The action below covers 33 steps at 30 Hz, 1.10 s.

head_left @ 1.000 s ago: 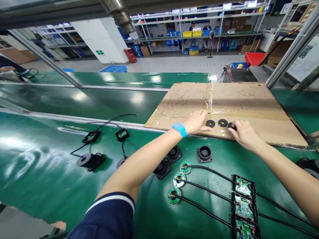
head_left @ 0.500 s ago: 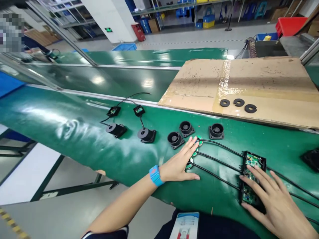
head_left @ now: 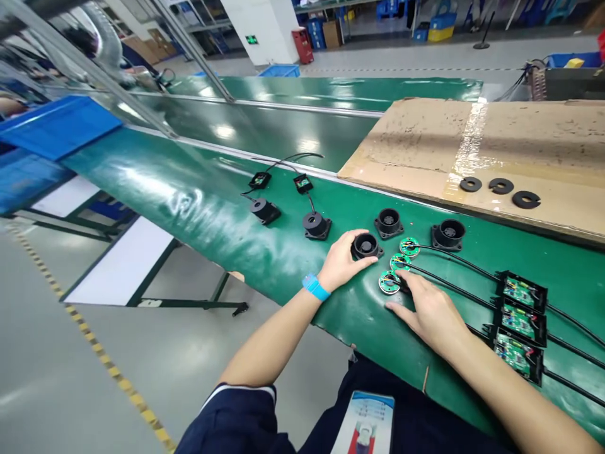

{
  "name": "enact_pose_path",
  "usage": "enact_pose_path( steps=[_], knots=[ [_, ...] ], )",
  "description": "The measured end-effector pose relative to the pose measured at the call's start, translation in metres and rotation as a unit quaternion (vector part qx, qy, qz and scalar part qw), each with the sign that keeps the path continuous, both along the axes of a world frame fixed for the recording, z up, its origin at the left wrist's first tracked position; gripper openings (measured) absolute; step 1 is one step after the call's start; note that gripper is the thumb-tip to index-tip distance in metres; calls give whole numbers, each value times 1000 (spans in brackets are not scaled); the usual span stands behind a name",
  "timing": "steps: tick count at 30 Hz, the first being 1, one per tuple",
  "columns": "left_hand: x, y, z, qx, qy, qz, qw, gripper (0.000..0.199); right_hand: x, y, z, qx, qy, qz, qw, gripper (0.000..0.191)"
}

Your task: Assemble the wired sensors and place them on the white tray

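My left hand [head_left: 341, 261] curves around a black round housing with a square flange [head_left: 366, 246], thumb on the near side and fingers on the far side. My right hand [head_left: 432, 309] reaches over the black cable of the nearest round green circuit board [head_left: 389, 282], its thumb and fingers apart, fingertips at the board's edge. Two more round boards, a middle one [head_left: 401, 262] and a far one [head_left: 409, 246], lie beside it. Their cables run to several black boxes with green circuit boards inside [head_left: 520, 320]. Two other housings, one [head_left: 389, 222] and another [head_left: 448, 234], stand behind.
To the left lie two capped black units, one [head_left: 265, 211] and another [head_left: 316, 225], wired to small boxes. Three split black rings [head_left: 501, 185] rest on a cardboard sheet [head_left: 425, 139]. A blue bin [head_left: 61, 129] is at the far left of the green table [head_left: 265, 252].
My left hand has left the round boards and taken the nearby housing. My right hand has moved left from the boxes to the nearest round board. The view has shifted left.
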State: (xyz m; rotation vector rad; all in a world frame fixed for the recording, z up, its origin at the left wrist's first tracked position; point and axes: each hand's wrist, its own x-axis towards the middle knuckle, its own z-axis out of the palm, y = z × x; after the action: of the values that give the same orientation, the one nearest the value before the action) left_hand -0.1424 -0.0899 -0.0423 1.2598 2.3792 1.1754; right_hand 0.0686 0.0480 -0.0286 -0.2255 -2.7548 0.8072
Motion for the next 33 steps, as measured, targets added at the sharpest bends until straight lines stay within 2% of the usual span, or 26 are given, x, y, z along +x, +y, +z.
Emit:
enact_pose_path(
  steps=[2,6,8,10,12,14,17,19,21,24,28,31,33],
  knots=[
    [15,-16,6,-5,-10,8,1000,57,-4,0,-3,-8,-1,-4,1000,52],
    [43,-50,14,-12,-70,-45,996,75,-7,0,-4,-24,-13,-4,1000,51],
    [51,-57,14,-8,-59,-5,998,90,-8,1,-4,-23,-21,3,999,47],
    [55,-57,11,5,-50,75,996,103,-6,4,0,-17,-14,9,1000,44],
    [58,-54,9,26,-86,97,991,105,-1,9,11,-7,3,11,1000,42],
    [63,-51,7,45,-138,39,989,105,8,13,27,0,14,-3,1000,43],
    [75,-49,4,59,-175,-68,981,94,21,13,53,5,28,-39,999,45],
    [85,-48,2,69,-181,-90,977,87,24,8,63,9,43,-28,999,45],
    [92,-47,-1,82,-182,-88,976,85,22,0,64,14,51,14,999,46],
    [97,-46,-4,103,-168,-94,976,78,15,-9,56,23,45,65,997,45],
    [98,-47,-6,108,-158,-96,977,82,9,-9,49,41,28,63,997,44],
    [99,-48,-6,103,-158,-95,977,79,10,-8,53,43,13,74,996,40],
    [99,-47,-7,104,-155,-103,977,78,11,-9,57,76,-1,77,994,38]
  ],
)
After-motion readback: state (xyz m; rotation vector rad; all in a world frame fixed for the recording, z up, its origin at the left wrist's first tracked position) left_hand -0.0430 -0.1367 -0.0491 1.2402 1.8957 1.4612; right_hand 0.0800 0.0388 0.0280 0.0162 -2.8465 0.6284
